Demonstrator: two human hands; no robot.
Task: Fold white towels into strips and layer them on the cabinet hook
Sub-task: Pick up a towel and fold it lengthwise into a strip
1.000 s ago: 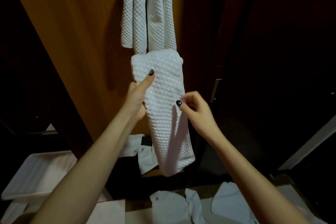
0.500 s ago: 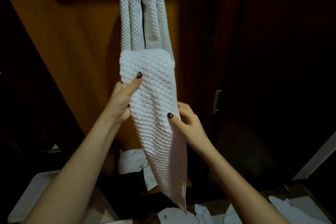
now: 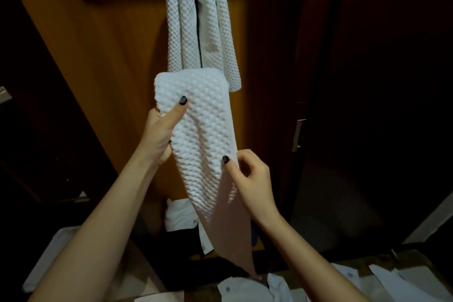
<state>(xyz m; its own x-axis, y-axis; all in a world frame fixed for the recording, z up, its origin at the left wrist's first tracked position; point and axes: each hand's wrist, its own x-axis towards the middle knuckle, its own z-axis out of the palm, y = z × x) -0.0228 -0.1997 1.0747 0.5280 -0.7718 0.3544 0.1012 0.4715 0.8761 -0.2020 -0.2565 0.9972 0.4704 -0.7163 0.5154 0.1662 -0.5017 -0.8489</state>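
A white bumpy towel [image 3: 203,135] folded into a long strip hangs between both hands in front of an orange-brown cabinet panel [image 3: 103,56]. My left hand [image 3: 161,132] grips its upper left edge, thumb pressed on the front. My right hand [image 3: 250,176] pinches its right edge lower down. The strip's tail narrows to a point near the bottom. Behind and above it, several white towel strips [image 3: 203,22] hang from the top of the frame; the hook itself is hidden under them.
A dark cabinet door with a metal handle [image 3: 297,135] stands at right. White garments [image 3: 247,289] lie below, and more white cloth [image 3: 181,216] shows behind the towel's tail. A pale tray [image 3: 49,252] sits at lower left.
The held towel has risen toward the hanging strips, and the view has tilted up. Its tail has drawn narrower. Both hands keep their grip; the right hand has slid lower along the edge.
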